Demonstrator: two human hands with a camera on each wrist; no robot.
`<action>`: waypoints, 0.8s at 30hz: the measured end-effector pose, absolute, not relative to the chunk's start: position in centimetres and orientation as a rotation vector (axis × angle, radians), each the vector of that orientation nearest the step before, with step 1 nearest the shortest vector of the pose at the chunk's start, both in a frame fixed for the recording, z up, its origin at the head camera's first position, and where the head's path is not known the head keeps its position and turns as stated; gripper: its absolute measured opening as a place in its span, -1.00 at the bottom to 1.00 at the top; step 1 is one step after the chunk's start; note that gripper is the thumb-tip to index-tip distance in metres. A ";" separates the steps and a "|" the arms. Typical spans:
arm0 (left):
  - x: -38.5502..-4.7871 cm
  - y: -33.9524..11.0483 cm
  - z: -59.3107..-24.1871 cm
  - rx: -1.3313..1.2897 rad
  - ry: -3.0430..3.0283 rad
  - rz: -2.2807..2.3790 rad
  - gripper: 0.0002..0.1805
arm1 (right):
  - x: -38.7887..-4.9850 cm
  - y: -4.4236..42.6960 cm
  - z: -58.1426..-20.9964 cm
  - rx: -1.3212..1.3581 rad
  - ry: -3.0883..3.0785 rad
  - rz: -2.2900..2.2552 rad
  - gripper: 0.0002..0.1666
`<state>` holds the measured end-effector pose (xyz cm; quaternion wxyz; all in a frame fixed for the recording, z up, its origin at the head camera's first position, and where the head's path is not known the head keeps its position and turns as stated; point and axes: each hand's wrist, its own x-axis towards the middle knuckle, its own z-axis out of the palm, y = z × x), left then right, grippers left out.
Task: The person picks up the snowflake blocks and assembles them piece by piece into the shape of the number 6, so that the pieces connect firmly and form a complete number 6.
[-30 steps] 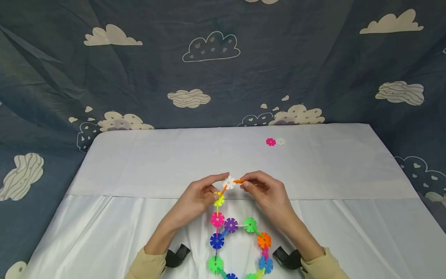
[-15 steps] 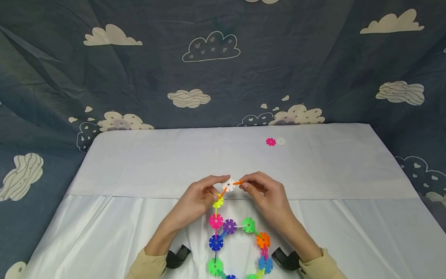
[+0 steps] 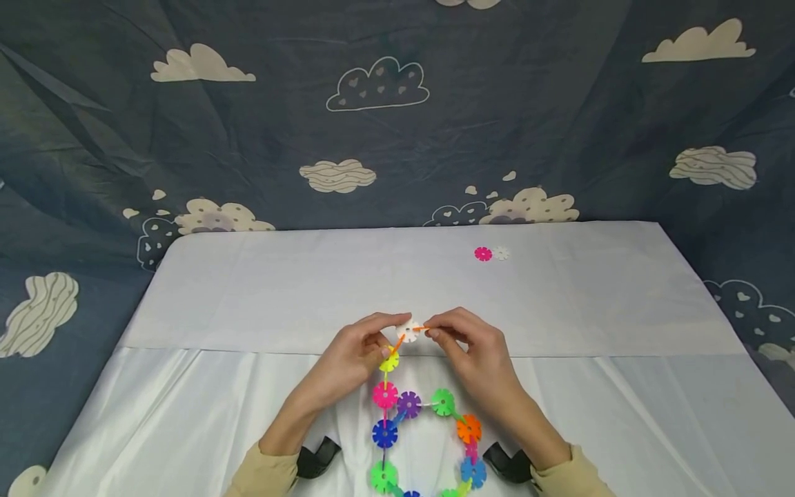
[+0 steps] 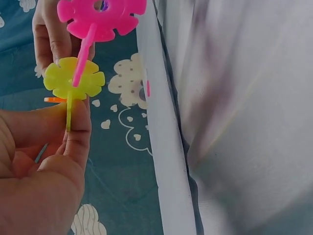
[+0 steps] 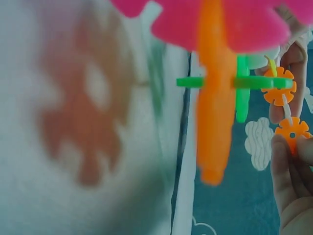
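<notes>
Above the table my left hand pinches a yellow interlocking disc between thumb and finger. Its index fingertip reaches the white disc, which an orange disc joins to the yellow one. On the other side, thumb and fingers of my right hand pinch a second orange disc, set against the white disc's edge. From my left hand a chain of coloured discs runs down through a pink disc and a dark blue disc. It bends into a loop with a purple disc, partly cut off by the frame.
Loose on the white table, toward the back, lie a pink disc and a white disc, side by side. Behind the table hangs a dark cloud-patterned cloth. Black camera mounts sit at both wrists.
My right hand has shifted slightly left, bringing its orange disc closer into the white one. The white disc and the upper chain have dropped a little. My left hand is nearly still.
</notes>
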<state>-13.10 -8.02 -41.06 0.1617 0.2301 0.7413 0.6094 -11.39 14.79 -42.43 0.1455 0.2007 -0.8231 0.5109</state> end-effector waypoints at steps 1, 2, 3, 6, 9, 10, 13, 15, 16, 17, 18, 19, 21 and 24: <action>-13.1 -8.0 -41.1 0.652 2.129 1.735 -0.33 | -11.4 14.8 -42.5 0.568 -2.369 1.506 -0.80; -13.1 -8.0 -41.2 0.648 2.142 1.732 -0.33 | -11.4 14.8 -42.5 0.561 -2.366 1.541 -0.80; -13.0 -8.0 -41.2 0.639 2.154 1.733 -0.33 | -11.4 14.8 -42.5 0.553 -2.368 1.561 -0.81; -13.0 -7.9 -41.4 0.620 2.234 1.725 -0.37 | -11.4 14.9 -42.6 0.528 -2.385 1.602 -0.83; -13.0 -7.8 -41.5 0.598 2.283 1.735 -0.44 | -11.5 15.0 -42.6 0.502 -2.410 1.612 -0.83; -13.0 -7.8 -41.5 0.596 2.293 1.739 -0.47 | -11.5 15.0 -42.6 0.494 -2.413 1.626 -0.83; -13.1 -7.8 -41.6 0.606 2.290 1.743 -0.53 | -11.4 15.0 -42.6 0.472 -2.409 1.683 -0.82; -13.1 -7.8 -41.6 0.613 2.277 1.748 -0.54 | -11.4 15.0 -42.6 0.468 -2.394 1.727 -0.82; -13.1 -7.8 -41.6 0.618 2.272 1.749 -0.55 | -11.4 15.0 -42.6 0.469 -2.385 1.748 -0.82; -13.1 -7.8 -41.6 0.618 2.267 1.748 -0.55 | -11.4 15.0 -42.7 0.469 -2.378 1.768 -0.82; -13.1 -7.8 -41.7 0.616 2.259 1.750 -0.55 | -11.4 15.0 -42.7 0.473 -2.368 1.787 -0.82; -13.1 -7.7 -41.7 0.613 2.249 1.752 -0.54 | -11.4 15.0 -42.7 0.472 -2.363 1.804 -0.82; -13.0 -7.7 -41.6 0.596 2.215 1.760 -0.52 | -11.4 15.0 -42.8 0.477 -2.360 1.819 -0.82; -13.0 -7.8 -41.7 0.570 2.161 1.767 -0.48 | -11.4 15.0 -42.9 0.463 -2.378 1.826 -0.82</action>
